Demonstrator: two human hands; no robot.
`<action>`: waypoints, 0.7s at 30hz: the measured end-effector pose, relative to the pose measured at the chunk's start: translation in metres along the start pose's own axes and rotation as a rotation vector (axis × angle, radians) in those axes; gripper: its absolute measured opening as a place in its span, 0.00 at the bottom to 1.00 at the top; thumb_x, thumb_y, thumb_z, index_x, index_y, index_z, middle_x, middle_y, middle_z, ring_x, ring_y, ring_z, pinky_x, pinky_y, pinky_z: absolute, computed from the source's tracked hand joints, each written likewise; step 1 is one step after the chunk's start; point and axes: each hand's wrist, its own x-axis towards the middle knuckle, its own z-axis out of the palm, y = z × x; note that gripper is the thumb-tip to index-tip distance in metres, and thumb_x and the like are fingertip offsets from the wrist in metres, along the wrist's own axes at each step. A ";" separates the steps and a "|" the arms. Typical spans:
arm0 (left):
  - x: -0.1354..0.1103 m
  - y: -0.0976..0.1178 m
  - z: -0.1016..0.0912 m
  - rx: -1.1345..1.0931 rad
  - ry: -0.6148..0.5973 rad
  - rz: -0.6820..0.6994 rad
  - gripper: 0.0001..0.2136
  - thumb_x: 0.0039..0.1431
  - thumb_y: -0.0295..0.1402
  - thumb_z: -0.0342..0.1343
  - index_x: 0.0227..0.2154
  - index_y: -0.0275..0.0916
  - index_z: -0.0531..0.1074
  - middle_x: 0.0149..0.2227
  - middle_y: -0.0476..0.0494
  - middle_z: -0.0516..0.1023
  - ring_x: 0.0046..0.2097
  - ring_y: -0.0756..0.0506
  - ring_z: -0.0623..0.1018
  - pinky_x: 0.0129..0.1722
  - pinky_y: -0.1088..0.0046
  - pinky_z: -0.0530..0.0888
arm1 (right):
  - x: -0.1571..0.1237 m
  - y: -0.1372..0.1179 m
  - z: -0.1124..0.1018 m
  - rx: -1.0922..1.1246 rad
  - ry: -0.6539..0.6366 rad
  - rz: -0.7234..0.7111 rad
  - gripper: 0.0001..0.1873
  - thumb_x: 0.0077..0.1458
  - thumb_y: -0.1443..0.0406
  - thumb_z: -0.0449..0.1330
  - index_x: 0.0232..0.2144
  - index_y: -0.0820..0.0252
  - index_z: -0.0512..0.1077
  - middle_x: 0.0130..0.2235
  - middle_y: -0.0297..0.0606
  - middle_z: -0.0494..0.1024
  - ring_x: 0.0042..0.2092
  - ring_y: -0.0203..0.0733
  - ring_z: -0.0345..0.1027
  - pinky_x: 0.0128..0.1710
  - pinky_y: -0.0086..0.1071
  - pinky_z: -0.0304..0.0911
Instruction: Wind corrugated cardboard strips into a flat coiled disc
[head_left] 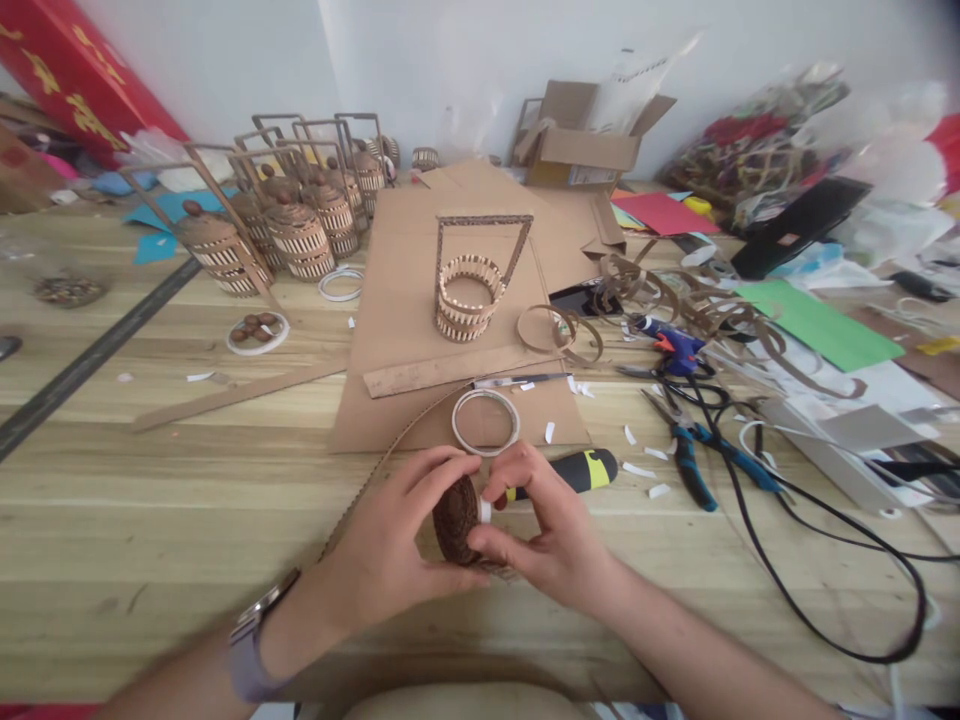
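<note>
My left hand [397, 525] is closed round the edge of a dark brown coiled disc [454, 520], which looks like rolled corrugated cardboard and is tipped on its side. From the other side my right hand [551, 525] grips the same disc with thumb and bent fingers. A small white piece [485, 511] sticks out of the disc's right face, by the right fingers. Just beyond the hands lies a white ring [486, 422]. Behind my right fingers rests a black and yellow-green handled tool [589, 472]. A thin corrugated strip [386, 455] curves past my left wrist.
A striped basket [470, 300] with a square handle stands on a cardboard sheet [405, 260]. Several lidded baskets [300, 235] are grouped at back left. On the right lie a glue gun [675, 345], pliers [694, 465], a black cable [750, 520] and curled cardboard strips [637, 285].
</note>
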 end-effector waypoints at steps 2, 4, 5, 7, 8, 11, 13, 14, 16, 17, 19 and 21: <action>0.000 -0.001 0.000 -0.011 -0.001 0.003 0.33 0.51 0.42 0.69 0.59 0.48 0.64 0.58 0.39 0.70 0.57 0.38 0.74 0.53 0.61 0.76 | 0.002 0.000 0.000 -0.027 -0.034 -0.012 0.13 0.54 0.56 0.68 0.33 0.53 0.69 0.33 0.35 0.72 0.35 0.41 0.63 0.35 0.34 0.61; 0.000 -0.001 0.000 -0.011 -0.002 0.006 0.33 0.51 0.42 0.70 0.59 0.49 0.63 0.57 0.40 0.70 0.57 0.37 0.74 0.53 0.61 0.76 | 0.002 0.001 -0.002 -0.019 -0.050 -0.012 0.15 0.53 0.55 0.70 0.34 0.53 0.69 0.34 0.35 0.72 0.34 0.40 0.63 0.34 0.33 0.61; 0.001 -0.002 0.000 -0.008 0.001 0.010 0.34 0.51 0.42 0.70 0.59 0.49 0.63 0.57 0.39 0.70 0.57 0.37 0.74 0.53 0.61 0.76 | 0.002 0.002 -0.003 -0.010 -0.057 -0.010 0.16 0.52 0.54 0.70 0.35 0.53 0.70 0.34 0.35 0.73 0.34 0.39 0.64 0.34 0.33 0.61; 0.001 -0.002 -0.001 0.019 0.021 0.023 0.34 0.51 0.41 0.70 0.59 0.49 0.61 0.57 0.39 0.70 0.57 0.37 0.74 0.53 0.60 0.76 | 0.002 0.002 -0.007 0.020 -0.063 0.001 0.16 0.52 0.54 0.70 0.36 0.54 0.72 0.34 0.35 0.73 0.34 0.39 0.65 0.34 0.33 0.62; 0.001 -0.003 -0.001 0.049 0.037 0.026 0.34 0.52 0.40 0.69 0.59 0.49 0.60 0.57 0.39 0.69 0.57 0.37 0.73 0.54 0.59 0.75 | 0.002 0.002 -0.009 0.048 -0.051 0.026 0.15 0.53 0.53 0.69 0.35 0.54 0.73 0.33 0.36 0.74 0.33 0.39 0.65 0.34 0.34 0.62; 0.002 -0.004 -0.001 0.178 0.088 0.035 0.35 0.52 0.37 0.69 0.60 0.50 0.58 0.58 0.38 0.68 0.59 0.35 0.72 0.56 0.55 0.73 | 0.004 -0.002 -0.012 0.217 0.018 0.210 0.14 0.56 0.52 0.65 0.32 0.56 0.74 0.28 0.35 0.75 0.29 0.38 0.67 0.31 0.33 0.64; 0.002 -0.006 0.000 0.258 0.110 0.049 0.35 0.53 0.34 0.69 0.61 0.50 0.57 0.58 0.37 0.67 0.59 0.34 0.72 0.56 0.54 0.73 | 0.007 -0.004 -0.011 0.341 0.024 0.375 0.16 0.55 0.51 0.66 0.30 0.57 0.73 0.26 0.34 0.76 0.26 0.35 0.67 0.26 0.31 0.65; 0.002 -0.007 0.001 0.292 0.122 0.062 0.35 0.53 0.32 0.68 0.61 0.49 0.57 0.58 0.36 0.68 0.58 0.34 0.72 0.56 0.53 0.74 | 0.008 -0.005 -0.009 0.377 0.015 0.444 0.16 0.53 0.52 0.67 0.29 0.58 0.73 0.26 0.33 0.76 0.25 0.34 0.67 0.25 0.30 0.65; 0.001 -0.009 0.002 0.356 0.154 0.082 0.34 0.54 0.29 0.66 0.61 0.47 0.57 0.57 0.34 0.68 0.58 0.33 0.72 0.55 0.52 0.74 | 0.009 -0.005 -0.003 0.390 0.001 0.540 0.15 0.49 0.54 0.70 0.27 0.59 0.74 0.24 0.32 0.76 0.23 0.33 0.67 0.23 0.28 0.65; 0.001 -0.010 0.003 0.386 0.171 0.089 0.33 0.54 0.28 0.64 0.61 0.46 0.57 0.57 0.33 0.68 0.58 0.33 0.72 0.55 0.51 0.74 | 0.008 -0.005 0.000 0.381 0.003 0.571 0.14 0.47 0.56 0.70 0.26 0.59 0.74 0.23 0.31 0.76 0.23 0.32 0.67 0.23 0.27 0.65; 0.000 -0.011 0.004 0.434 0.196 0.087 0.33 0.55 0.26 0.62 0.61 0.45 0.57 0.57 0.32 0.67 0.58 0.32 0.72 0.55 0.50 0.74 | 0.007 -0.004 0.004 0.361 0.009 0.606 0.12 0.46 0.58 0.69 0.26 0.59 0.74 0.22 0.31 0.75 0.22 0.32 0.67 0.23 0.27 0.65; -0.001 -0.012 0.005 0.464 0.196 0.075 0.33 0.54 0.26 0.62 0.62 0.46 0.57 0.58 0.32 0.67 0.58 0.32 0.72 0.55 0.49 0.74 | 0.004 -0.003 0.007 0.321 0.013 0.602 0.09 0.48 0.59 0.67 0.26 0.58 0.75 0.23 0.31 0.76 0.23 0.33 0.67 0.22 0.27 0.65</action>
